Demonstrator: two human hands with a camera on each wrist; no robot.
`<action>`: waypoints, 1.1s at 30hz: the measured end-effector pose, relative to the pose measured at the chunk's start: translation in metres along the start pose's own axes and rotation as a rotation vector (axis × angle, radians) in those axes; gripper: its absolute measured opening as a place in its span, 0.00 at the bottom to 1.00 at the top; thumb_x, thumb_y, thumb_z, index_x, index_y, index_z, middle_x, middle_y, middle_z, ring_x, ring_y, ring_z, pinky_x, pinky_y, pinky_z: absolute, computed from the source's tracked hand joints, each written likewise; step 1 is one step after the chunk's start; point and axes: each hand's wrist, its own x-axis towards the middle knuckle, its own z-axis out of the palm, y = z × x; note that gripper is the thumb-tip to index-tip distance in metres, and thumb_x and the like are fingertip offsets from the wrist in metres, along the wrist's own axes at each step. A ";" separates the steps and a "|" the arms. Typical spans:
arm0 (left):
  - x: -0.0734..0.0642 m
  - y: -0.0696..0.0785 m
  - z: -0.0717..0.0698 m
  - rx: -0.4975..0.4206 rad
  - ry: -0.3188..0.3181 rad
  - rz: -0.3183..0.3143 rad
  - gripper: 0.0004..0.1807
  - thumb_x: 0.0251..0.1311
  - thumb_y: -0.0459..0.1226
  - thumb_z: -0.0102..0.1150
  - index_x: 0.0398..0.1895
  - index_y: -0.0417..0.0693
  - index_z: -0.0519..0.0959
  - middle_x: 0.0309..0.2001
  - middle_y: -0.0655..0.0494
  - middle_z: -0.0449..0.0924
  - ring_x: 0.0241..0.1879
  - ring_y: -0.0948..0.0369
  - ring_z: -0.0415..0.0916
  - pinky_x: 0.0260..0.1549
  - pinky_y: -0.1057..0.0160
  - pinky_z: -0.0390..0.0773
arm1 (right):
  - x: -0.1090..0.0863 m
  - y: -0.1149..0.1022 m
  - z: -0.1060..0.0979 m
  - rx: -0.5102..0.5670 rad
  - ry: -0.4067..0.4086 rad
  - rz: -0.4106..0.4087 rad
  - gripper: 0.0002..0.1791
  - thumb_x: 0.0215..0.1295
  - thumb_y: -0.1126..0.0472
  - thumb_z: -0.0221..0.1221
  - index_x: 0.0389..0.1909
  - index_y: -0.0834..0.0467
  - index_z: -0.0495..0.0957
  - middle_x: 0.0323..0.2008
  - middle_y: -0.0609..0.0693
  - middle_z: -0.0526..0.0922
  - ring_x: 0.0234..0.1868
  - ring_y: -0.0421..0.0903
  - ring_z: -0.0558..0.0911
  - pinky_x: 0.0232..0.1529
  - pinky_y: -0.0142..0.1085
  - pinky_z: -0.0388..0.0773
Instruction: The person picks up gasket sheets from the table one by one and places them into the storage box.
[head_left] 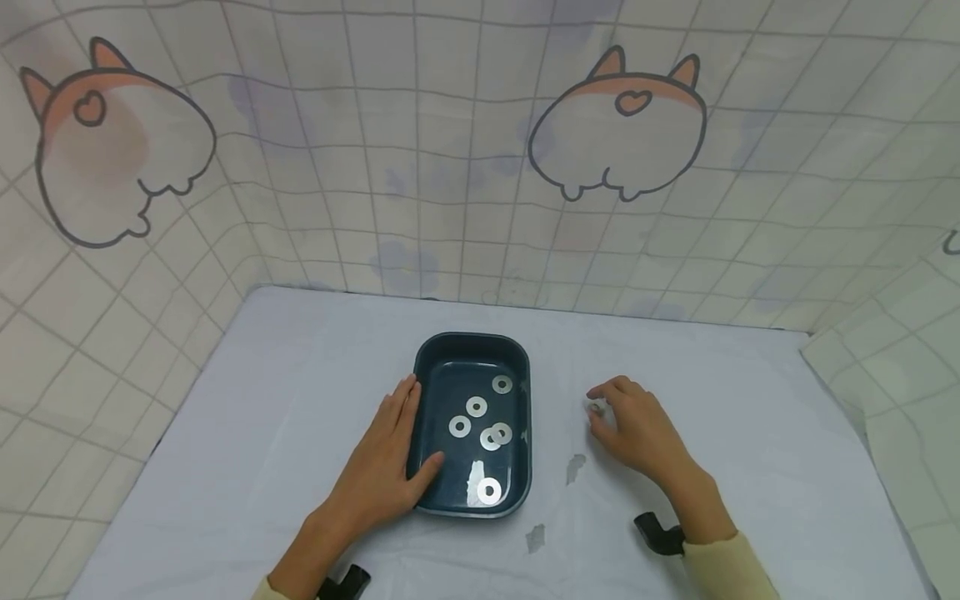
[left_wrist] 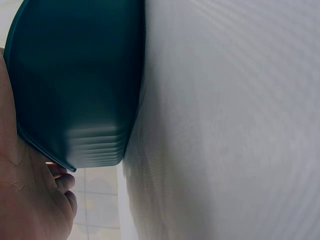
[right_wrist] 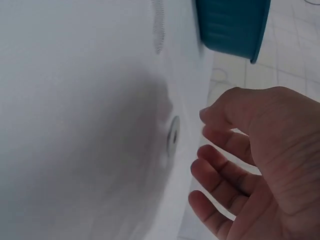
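A dark teal rectangular tray (head_left: 472, 350) stands on the white-covered table, with several flat metal washers (head_left: 476, 407) inside, two of them overlapping. My left hand (head_left: 378, 479) rests against the tray's left side, fingers straight along the rim and thumb lying over it. The left wrist view shows the tray's outer wall (left_wrist: 75, 75) close to that palm. To the right of the tray, my right hand (head_left: 637, 425) is just above a single washer (right_wrist: 173, 136) on the cloth. Its fingers are loosely bent, apart from the washer, and hold nothing.
Two grey patches (head_left: 575, 468) mark the white cloth (head_left: 300, 358) between the tray and the right forearm. Black wrist fittings (head_left: 660, 533) sit by each wrist. A grid-patterned curtain (head_left: 450, 167) with cartoon drawings encloses the back and sides.
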 end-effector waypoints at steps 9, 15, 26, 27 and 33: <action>0.000 -0.001 0.002 -0.016 0.001 0.002 0.54 0.68 0.54 0.64 0.87 0.42 0.47 0.88 0.50 0.43 0.87 0.51 0.48 0.83 0.74 0.28 | 0.000 0.002 0.008 -0.007 0.019 0.015 0.14 0.64 0.65 0.68 0.49 0.63 0.86 0.46 0.58 0.86 0.46 0.56 0.84 0.47 0.52 0.83; 0.000 -0.001 0.002 -0.009 0.024 0.007 0.54 0.67 0.53 0.65 0.86 0.41 0.49 0.88 0.49 0.45 0.86 0.50 0.50 0.87 0.59 0.43 | 0.000 0.000 0.010 -0.028 0.041 0.028 0.13 0.64 0.66 0.69 0.49 0.64 0.86 0.45 0.60 0.86 0.44 0.56 0.84 0.45 0.53 0.83; -0.001 -0.001 0.002 0.003 0.042 0.030 0.54 0.67 0.53 0.65 0.86 0.41 0.49 0.88 0.49 0.46 0.86 0.50 0.51 0.86 0.67 0.35 | 0.001 -0.003 0.014 -0.058 0.037 0.108 0.13 0.65 0.65 0.68 0.49 0.66 0.86 0.45 0.62 0.89 0.48 0.61 0.87 0.50 0.57 0.85; -0.001 -0.001 0.002 0.004 0.042 0.030 0.54 0.67 0.53 0.65 0.86 0.41 0.49 0.88 0.49 0.46 0.86 0.50 0.51 0.86 0.67 0.35 | 0.002 -0.004 0.013 -0.063 0.031 0.117 0.13 0.65 0.65 0.68 0.49 0.66 0.86 0.45 0.62 0.90 0.48 0.61 0.87 0.50 0.58 0.85; 0.000 -0.001 0.001 -0.006 0.018 0.022 0.55 0.67 0.54 0.65 0.87 0.42 0.48 0.88 0.49 0.45 0.86 0.50 0.49 0.81 0.76 0.26 | 0.003 -0.009 0.008 -0.085 -0.015 0.154 0.13 0.65 0.64 0.68 0.46 0.68 0.86 0.42 0.62 0.90 0.43 0.60 0.88 0.46 0.56 0.87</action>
